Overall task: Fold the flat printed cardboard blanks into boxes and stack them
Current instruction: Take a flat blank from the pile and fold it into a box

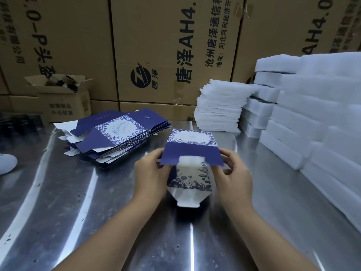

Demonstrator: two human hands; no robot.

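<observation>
Both hands work one blank at the middle of the worktop, a little toward the near edge. The left hand grips the left side of the half-formed box, its fingers curled round the edge of the navy panel. The right hand pinches the right side the same way, fingers bent over the panel's corner. Neither hand is released.

State of the half-formed box: the floral top face tilts away toward the far edge and the navy panel is folded over in front. A white tab shows at the panel's notch. The printed end flap, white at its tip, hangs open toward the near edge. Cannot tell if that flap rests on the worktop or hangs just above it.

Progress, judged from this view:
- No finished box is visible and no stack of finished boxes has been started in frame. One could sit out of view.
- One box is mid-fold, with its end flaps not yet tucked.
- A thick pile of flat blanks lies toward the far edge, left of centre, fanned and untidy. So most of the job looks to be left.

Other items: white foam sheets are stacked at the far edge, right of centre. Bigger foam blocks run along the right edge. Brown cartons form a wall behind the far edge. A small open carton sits at the far left corner.
</observation>
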